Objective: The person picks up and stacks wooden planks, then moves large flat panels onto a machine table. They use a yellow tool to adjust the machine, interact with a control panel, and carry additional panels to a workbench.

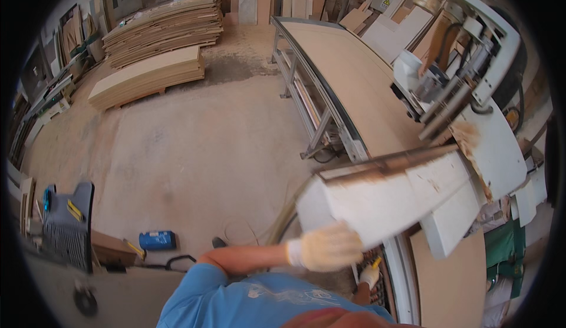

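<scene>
My left hand (330,248), in a pale knitted work glove, is in front of me against the lower corner of a white machine housing (377,201) with a rusty brown edge. Motion smears its fingers, so their grip cannot be made out. Lower down and to the right, my right hand (369,276) wears a similar glove. Its fingers are closed around a small yellow thing (376,263), whose kind is too small to tell. That hand is beside the pale metal edge (402,281) of the machine's bed, where a large brown board (451,284) lies.
A long brown panel (354,74) lies on a metal-framed table beyond the machine. Stacked boards (165,27) and a lower board pile (147,77) stand at the far left. Nearer left are a blue cylinder (157,240) and a dark slotted stand (71,222). A thin cable (242,225) crosses the floor.
</scene>
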Demonstrator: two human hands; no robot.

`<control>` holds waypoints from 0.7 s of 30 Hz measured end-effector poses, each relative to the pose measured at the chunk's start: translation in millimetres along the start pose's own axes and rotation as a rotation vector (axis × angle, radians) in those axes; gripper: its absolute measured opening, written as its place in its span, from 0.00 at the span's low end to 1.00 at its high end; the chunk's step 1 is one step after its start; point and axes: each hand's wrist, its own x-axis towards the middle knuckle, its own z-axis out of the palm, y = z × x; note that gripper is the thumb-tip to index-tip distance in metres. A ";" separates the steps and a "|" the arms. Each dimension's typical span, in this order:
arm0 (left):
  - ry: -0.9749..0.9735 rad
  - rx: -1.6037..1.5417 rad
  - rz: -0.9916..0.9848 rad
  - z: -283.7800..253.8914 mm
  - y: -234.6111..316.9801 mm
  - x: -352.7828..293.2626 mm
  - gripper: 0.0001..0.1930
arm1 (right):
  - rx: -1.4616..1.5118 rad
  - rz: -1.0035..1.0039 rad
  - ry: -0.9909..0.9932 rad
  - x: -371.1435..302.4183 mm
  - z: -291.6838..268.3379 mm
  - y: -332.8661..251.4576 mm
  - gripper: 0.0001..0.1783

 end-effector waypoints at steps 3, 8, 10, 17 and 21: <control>-0.150 -0.371 -0.010 -43.5 -37.3 -42.2 0.17 | 0.601 0.285 0.090 -63.6 12.4 -19.0 0.19; -1.004 -0.390 -0.962 -134.3 -148.6 -197.4 0.24 | -0.583 -0.102 -0.447 -168.1 72.6 -61.0 0.27; -1.509 -0.271 -1.117 -166.7 -204.7 -249.9 0.28 | -0.646 -0.200 -0.641 -204.5 116.8 -87.4 0.29; -1.038 -0.260 -1.305 -279.0 -374.1 -358.9 0.24 | 0.252 0.200 -0.246 -160.8 291.1 -331.6 0.29; -0.712 -0.051 -1.469 -398.4 -458.1 -453.7 0.23 | 0.797 0.472 -0.089 -19.1 319.7 -505.7 0.24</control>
